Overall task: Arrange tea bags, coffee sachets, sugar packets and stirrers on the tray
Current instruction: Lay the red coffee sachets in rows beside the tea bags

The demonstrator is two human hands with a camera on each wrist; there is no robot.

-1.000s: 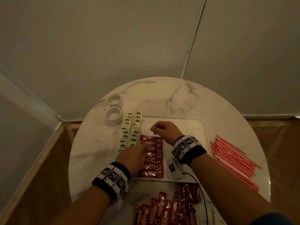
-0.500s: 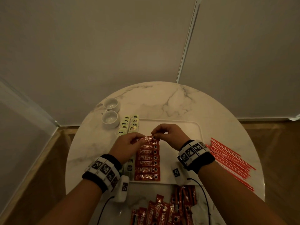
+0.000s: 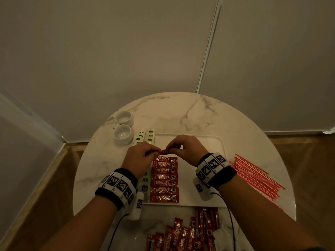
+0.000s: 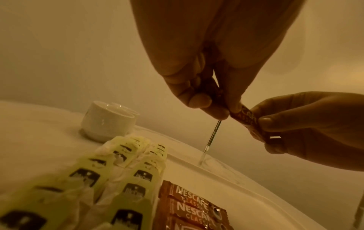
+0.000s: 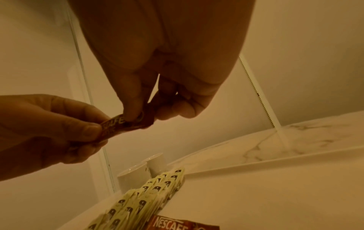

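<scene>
A red coffee sachet [image 3: 164,151] [image 4: 244,119] [image 5: 118,126] is held in the air above the white tray [image 3: 208,142], stretched between both hands. My left hand [image 3: 141,158] pinches its left end and my right hand [image 3: 184,151] pinches its right end. Below it, a column of several red coffee sachets [image 3: 164,179] lies flat on the tray. Two rows of pale green tea bags [image 3: 146,138] [image 4: 122,179] [image 5: 149,196] run along the tray's left side, partly hidden by my left hand. Red stirrers [image 3: 255,176] lie on the table right of the tray.
Two white cups [image 3: 122,132] stand on the round marble table [image 3: 181,113] left of the tray. A loose pile of coffee sachets [image 3: 183,234] lies at the near edge. The right half of the tray holds nothing. Wrist cables trail over the table's front.
One second ago both hands were down on the sachet column. They have since lifted one sachet and hold it by its ends just above the top of the column.
</scene>
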